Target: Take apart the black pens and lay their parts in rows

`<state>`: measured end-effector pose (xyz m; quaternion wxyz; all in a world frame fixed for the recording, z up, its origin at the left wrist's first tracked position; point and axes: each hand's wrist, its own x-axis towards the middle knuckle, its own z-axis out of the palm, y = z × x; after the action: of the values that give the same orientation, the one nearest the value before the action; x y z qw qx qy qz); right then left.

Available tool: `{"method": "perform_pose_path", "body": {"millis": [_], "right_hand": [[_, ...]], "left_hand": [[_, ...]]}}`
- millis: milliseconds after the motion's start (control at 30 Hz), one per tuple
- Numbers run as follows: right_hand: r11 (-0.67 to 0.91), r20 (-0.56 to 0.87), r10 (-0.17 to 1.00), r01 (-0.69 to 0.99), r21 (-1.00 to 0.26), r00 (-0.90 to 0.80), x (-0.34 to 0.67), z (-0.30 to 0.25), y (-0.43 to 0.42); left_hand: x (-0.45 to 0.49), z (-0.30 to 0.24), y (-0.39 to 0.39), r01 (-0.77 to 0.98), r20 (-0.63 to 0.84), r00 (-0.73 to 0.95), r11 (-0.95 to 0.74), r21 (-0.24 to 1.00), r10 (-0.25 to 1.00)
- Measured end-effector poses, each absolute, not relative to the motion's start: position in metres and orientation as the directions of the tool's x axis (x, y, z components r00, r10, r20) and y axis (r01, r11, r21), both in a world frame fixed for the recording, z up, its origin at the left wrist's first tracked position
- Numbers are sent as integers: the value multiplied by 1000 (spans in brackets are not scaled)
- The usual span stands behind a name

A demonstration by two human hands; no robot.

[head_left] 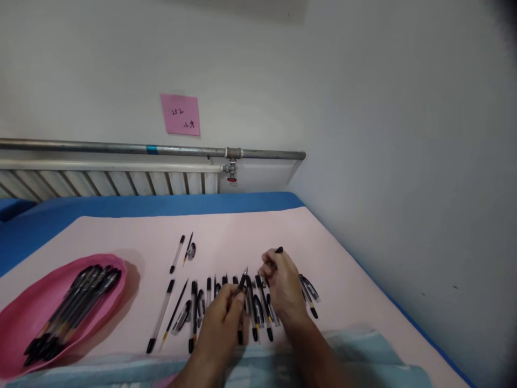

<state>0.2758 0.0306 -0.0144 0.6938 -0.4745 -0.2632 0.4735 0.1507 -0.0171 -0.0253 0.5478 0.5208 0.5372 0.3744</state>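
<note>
My left hand (pixel 223 312) is closed around a pen (pixel 243 280), whose silver writing tip points up and away from me. To its right, my right hand (pixel 283 283) has curled fingers around a small black pen part (pixel 279 250). Only its rounded dark end shows, so I cannot tell exactly which part it is. Under and between both hands lies a row of clear pen barrels (pixel 193 315) with black ends, thin refills (pixel 175 312) and caps (pixel 181 317). My hands hide some of these.
On the left, a pink oval tray (pixel 117 264) holds several assembled pens (pixel 76 307). One barrel (pixel 176 254) and a cap (pixel 191 251) with a refill lie farther back. Light-blue cloth (pixel 363 350) covers the near edge; a wall (pixel 404 188) rises on the right.
</note>
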Motion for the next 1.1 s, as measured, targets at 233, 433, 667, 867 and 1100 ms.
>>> {"method": "perform_pose_path", "body": {"millis": [233, 433, 667, 867, 1100], "right_hand": [[-71, -100, 987, -214, -974, 125, 258, -9, 8], [-80, -123, 985, -302, -950, 124, 256, -8, 7], [-177, -208, 978, -527, -831, 0, 257, -2, 7], [-50, -109, 984, -365, -930, 143, 256, -10, 8], [-159, -193, 981, -479, -863, 21, 258, -5, 8]], "left_hand": [[150, -22, -17, 129, -76, 50, 69, 989, 996], [152, -20, -21, 145, -40, 34, 35, 989, 999], [150, -19, -16, -153, -295, 245, 337, 929, 924], [150, -21, -20, -37, -164, 144, 171, 985, 976], [150, -20, -20, 32, -160, 126, 157, 987, 979]]}}
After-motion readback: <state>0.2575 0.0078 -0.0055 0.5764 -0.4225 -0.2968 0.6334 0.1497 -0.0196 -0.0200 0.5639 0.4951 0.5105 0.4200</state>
